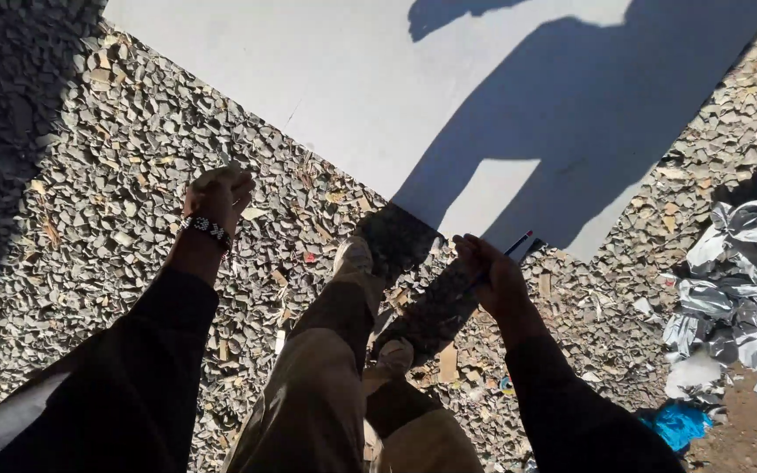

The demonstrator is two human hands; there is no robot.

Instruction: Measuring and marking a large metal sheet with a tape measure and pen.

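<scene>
Pencil (519, 244) in right hand (491, 276) above gravel (107, 201)

A large pale flat board (352, 96) lies bare on the gravel ground (107, 201), open above across its whole surface. Gravel around the left hand (218, 194) is unobstructed. A crumpled silver sheet (733, 289) and a blue scrap (678, 423) crowd the right side, near the right hand (492, 271).

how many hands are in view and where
2: the left hand is closed over the gravel, the right hand holds a pencil by the white panel edge.
</scene>
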